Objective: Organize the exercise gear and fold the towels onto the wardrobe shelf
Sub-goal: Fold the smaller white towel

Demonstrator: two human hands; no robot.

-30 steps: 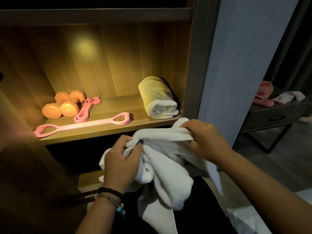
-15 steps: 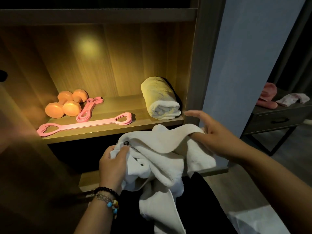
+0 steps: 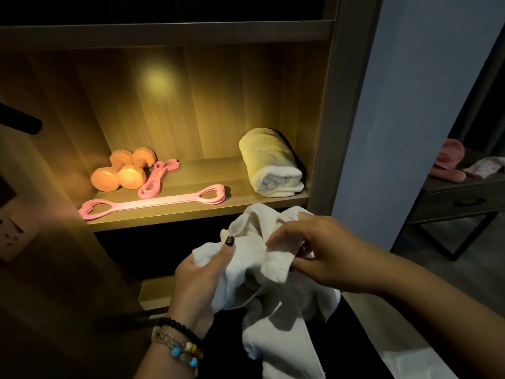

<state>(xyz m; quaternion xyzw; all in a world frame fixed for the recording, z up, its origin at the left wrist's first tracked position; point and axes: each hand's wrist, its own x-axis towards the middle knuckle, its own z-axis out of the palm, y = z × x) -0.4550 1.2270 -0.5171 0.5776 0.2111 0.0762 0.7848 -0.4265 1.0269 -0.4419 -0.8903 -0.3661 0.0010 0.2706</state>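
A crumpled white towel hangs in front of me, below the lit wardrobe shelf. My left hand grips its left side, thumb on top. My right hand pinches a fold of the towel near its upper middle. On the shelf lie a folded towel at the right, two orange dumbbells at the left, a looped pink band beside them, and a long pink pull band along the front edge.
A dark side table stands at the right with pink items and a pale cloth on it. A lower shelf board shows under my left hand. A blue-grey wall panel borders the wardrobe's right side.
My right hand came back from the towel's right edge toward the middle and now pinches a fold. My left hand kept its grip and shifted slightly. The towel bunched up between them.
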